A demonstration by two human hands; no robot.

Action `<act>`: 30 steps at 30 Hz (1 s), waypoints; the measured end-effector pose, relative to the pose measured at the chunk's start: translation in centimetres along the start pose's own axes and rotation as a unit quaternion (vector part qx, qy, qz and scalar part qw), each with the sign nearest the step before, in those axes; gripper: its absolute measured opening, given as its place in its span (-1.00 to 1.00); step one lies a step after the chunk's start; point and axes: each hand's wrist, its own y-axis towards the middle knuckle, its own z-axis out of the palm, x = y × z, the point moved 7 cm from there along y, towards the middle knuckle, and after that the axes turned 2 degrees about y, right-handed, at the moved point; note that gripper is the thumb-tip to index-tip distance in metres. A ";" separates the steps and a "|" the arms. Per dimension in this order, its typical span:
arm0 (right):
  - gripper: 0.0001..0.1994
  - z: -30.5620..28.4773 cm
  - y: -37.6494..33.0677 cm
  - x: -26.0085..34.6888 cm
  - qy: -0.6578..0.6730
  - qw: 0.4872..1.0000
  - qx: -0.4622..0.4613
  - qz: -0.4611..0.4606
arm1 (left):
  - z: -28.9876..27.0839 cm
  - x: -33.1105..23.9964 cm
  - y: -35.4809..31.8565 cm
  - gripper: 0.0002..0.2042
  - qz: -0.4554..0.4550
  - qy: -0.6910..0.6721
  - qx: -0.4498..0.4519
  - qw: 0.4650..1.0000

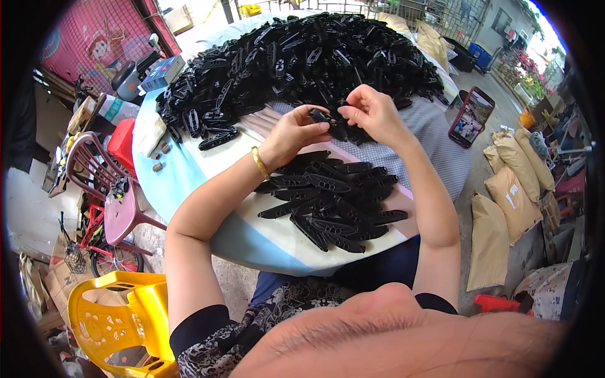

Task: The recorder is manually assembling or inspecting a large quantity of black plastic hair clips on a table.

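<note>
My left hand, with a gold bangle at its wrist, grips a small black plastic piece between thumb and fingers. Just right of it my right hand is closed in a pinch; whatever sits between its fingertips is too small to tell. Below both hands, on the near side of the round table, lies a loose heap of long, slotted black plastic pieces. A far larger mound of similar black pieces covers the table's back half.
A phone stands at the table's right edge. On the left are a crumpled white bag, a blue box and a pink chair. A yellow chair stands at lower left. Full tan sacks lie on the right.
</note>
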 end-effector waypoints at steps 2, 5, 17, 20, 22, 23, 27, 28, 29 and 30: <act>-0.80 0.4 -0.7 2.5 -0.098 0.991 -0.035 -0.086 | 0.2 -0.1 0.0 -0.72 0.005 -0.006 -0.002 1.000; -0.86 0.6 -0.9 2.7 -0.108 0.985 -0.046 -0.129 | 0.1 0.0 0.3 -0.74 0.011 -0.033 0.000 0.999; -0.92 2.0 -2.1 5.2 -0.235 0.906 -0.096 -0.339 | -0.9 0.3 0.6 -0.76 0.039 -0.036 -0.016 0.998; -0.89 0.7 -1.6 4.4 -0.096 0.966 -0.135 -0.199 | -0.3 -0.8 0.4 -0.76 0.040 -0.037 -0.011 0.998; -0.90 0.3 -1.5 4.8 -0.109 0.957 -0.113 -0.244 | -0.1 -0.8 0.5 -0.72 0.009 -0.039 0.012 0.999; -0.91 0.5 -1.7 5.3 -0.121 0.945 -0.092 -0.289 | -0.7 -0.9 0.7 -0.72 0.010 -0.039 0.012 0.999; -0.88 2.2 -2.2 6.5 -0.177 0.913 -0.027 -0.366 | -0.8 -0.3 0.7 -0.73 -0.047 -0.021 0.086 0.995; -0.85 2.5 -2.4 6.7 -0.198 0.905 -0.031 -0.376 | -0.7 -0.1 0.6 -0.73 -0.064 -0.009 0.091 0.994; -0.85 2.6 -2.5 6.7 -0.198 0.905 -0.031 -0.375 | -0.6 -0.2 0.5 -0.73 -0.064 -0.009 0.092 0.994; -0.85 2.8 -2.7 6.7 -0.217 0.898 -0.029 -0.381 | -0.5 -0.2 0.4 -0.72 -0.082 0.007 0.090 0.993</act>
